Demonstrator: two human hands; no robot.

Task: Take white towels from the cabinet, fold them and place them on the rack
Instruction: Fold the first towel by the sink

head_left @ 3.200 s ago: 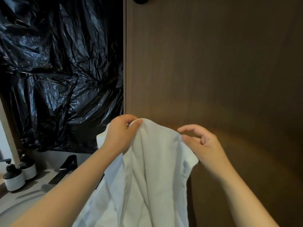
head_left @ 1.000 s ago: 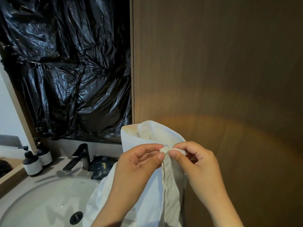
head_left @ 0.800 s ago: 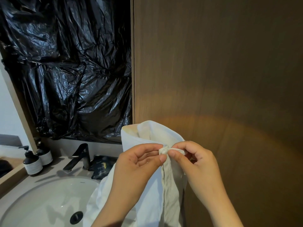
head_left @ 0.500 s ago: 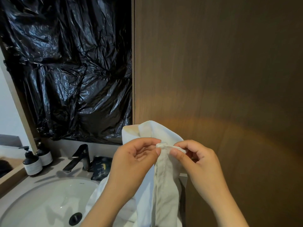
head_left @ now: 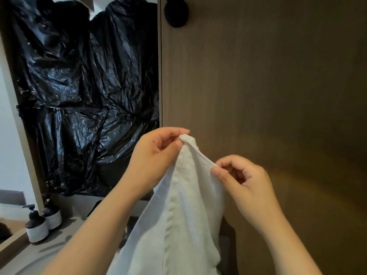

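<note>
A white towel [head_left: 178, 225] hangs in front of me, running down out of the bottom of the view. My left hand [head_left: 156, 157] pinches its top corner between thumb and fingers, held up near the edge of the brown wooden panel [head_left: 268, 86]. Lower and to the right, my right hand [head_left: 244, 181] pinches the towel's upper edge with thumb and forefinger. The edge stretches tight between the two hands. No rack or cabinet opening shows.
Crumpled black plastic sheeting [head_left: 85, 96] covers the wall at left. Two dark pump bottles [head_left: 39, 223] stand on the counter [head_left: 29, 255] at lower left. A round black knob [head_left: 175, 12] sits at the top of the wooden panel.
Both hands rose and drew apart along the towel's edge, the left going higher. The camera tilted up, so the sink and tap left the view.
</note>
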